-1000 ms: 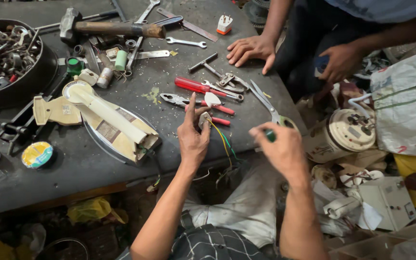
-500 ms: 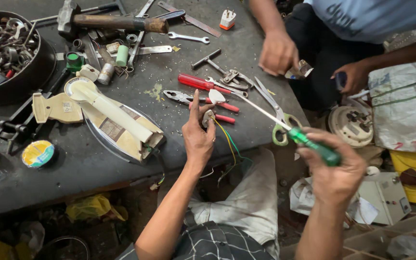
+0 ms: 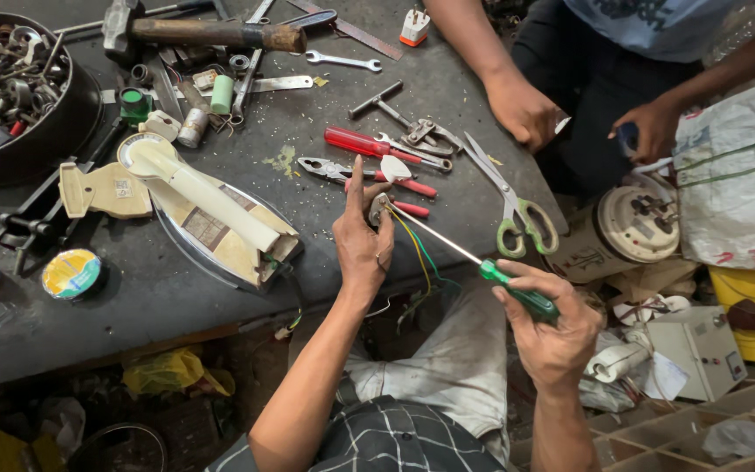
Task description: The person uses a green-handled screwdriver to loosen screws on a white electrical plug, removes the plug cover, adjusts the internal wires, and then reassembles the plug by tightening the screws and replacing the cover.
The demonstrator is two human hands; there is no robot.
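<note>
My left hand (image 3: 362,234) pinches a small electrical fitting (image 3: 380,208) with yellow and green wires (image 3: 416,252) trailing from it, index finger pointing up. My right hand (image 3: 554,330) grips a green-handled screwdriver (image 3: 522,295); its long shaft runs up-left and the tip meets the fitting. Both hands hover over the front edge of the dark workbench (image 3: 176,288). Another person's two hands (image 3: 524,109) (image 3: 653,129) are at the bench's far right edge.
On the bench lie a red screwdriver (image 3: 364,144), pliers (image 3: 325,168), green-handled scissors (image 3: 513,205), a hammer (image 3: 211,33), a spanner (image 3: 341,60), a cream iron upside down (image 3: 207,208), a tape roll (image 3: 72,273) and a bowl of metal parts (image 3: 10,79). Appliance parts and a sack (image 3: 736,183) crowd the right.
My right hand drew back toward me with the green screwdriver, then set its tip to the fitting in my left hand. The other person's hands moved off the bench edge.
</note>
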